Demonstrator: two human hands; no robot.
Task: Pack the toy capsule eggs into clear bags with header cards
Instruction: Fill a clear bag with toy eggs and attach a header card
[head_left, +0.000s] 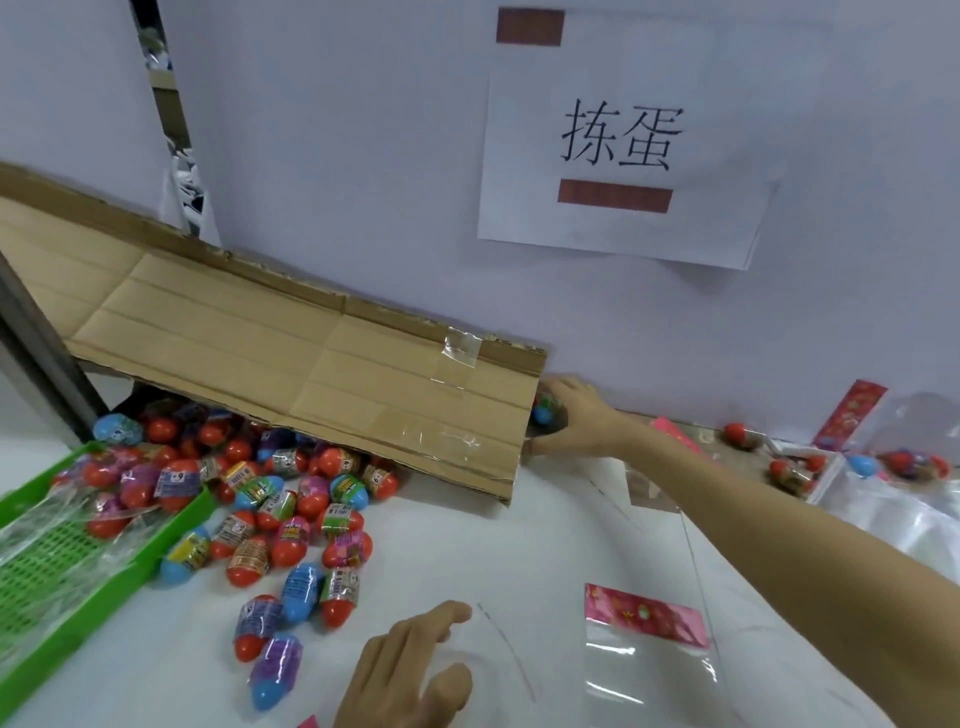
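Observation:
Several toy capsule eggs (291, 525) in red, blue and purple lie heaped on the white table under a sloping cardboard sheet (291, 364). My right hand (569, 415) reaches to the sheet's right end by the wall and is closed around a blue-ended capsule egg (544, 413). My left hand (410, 670) rests low in front, fingers apart, pressing a clear bag (498, 649) flat on the table. A clear bag with a pink-red header card (647, 616) lies to its right.
A green plastic crate (62, 587) with several eggs and clear film stands at the left. At the right lie more eggs (795, 462), loose clear bags (904, 509) and a red header card (849, 421). A paper sign (623, 145) hangs on the wall.

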